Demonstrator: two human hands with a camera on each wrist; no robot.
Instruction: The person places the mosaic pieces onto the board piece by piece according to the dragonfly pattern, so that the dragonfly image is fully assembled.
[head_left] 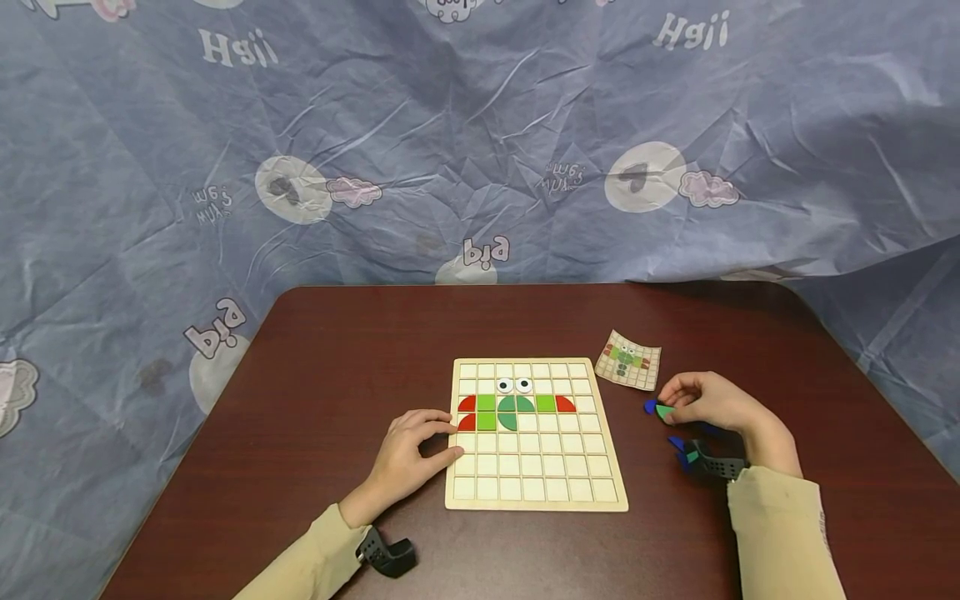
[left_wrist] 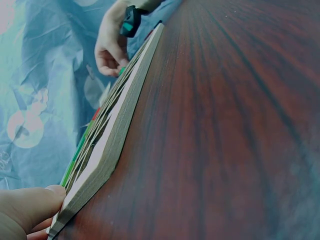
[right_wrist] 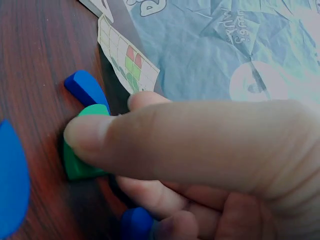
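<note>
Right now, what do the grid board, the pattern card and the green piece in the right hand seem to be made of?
Grid board: probably wood or fibreboard, pale and matte, judging by its thick, layered-looking edge. Pattern card: likely printed paper or thin card, matte, since it curls. Green piece: painted wood or plastic, unclear which; smooth, solid-coloured, softly shiny.

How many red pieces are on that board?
3: the upper-left red piece, the lower-left red piece directly below it, and the right-hand red piece in the upper one's row.
</note>
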